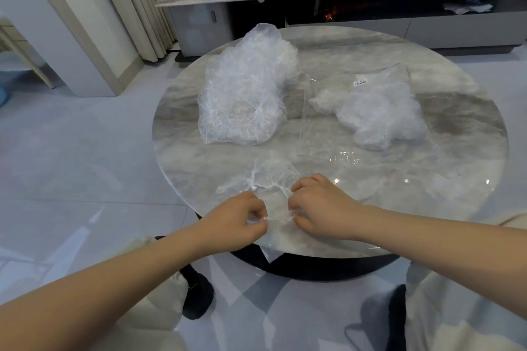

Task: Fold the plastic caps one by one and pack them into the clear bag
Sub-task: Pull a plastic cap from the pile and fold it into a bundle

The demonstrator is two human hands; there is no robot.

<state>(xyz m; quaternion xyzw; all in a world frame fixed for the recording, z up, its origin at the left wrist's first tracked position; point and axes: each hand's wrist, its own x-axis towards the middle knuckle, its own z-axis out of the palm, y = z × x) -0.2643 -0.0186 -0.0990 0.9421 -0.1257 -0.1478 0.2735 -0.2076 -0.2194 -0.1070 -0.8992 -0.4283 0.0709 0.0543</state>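
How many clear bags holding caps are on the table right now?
2: one bulging bag at the table's far left, one flatter labelled bag at the right. Caps inside are too tangled to count.

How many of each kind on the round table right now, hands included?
Hands: 2, left hand and right hand, both pinching one cap
Single plastic cap being folded: 1
Heap of loose caps: 1, caps inside uncountable
Clear bag partly filled: 1
Total: 5

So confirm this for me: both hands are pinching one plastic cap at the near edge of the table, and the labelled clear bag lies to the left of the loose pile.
Not quite. The labelled clear bag lies to the right of the loose pile, as the head view shows. The rest holds: the left hand and right hand both pinch one plastic cap at the table's near edge.
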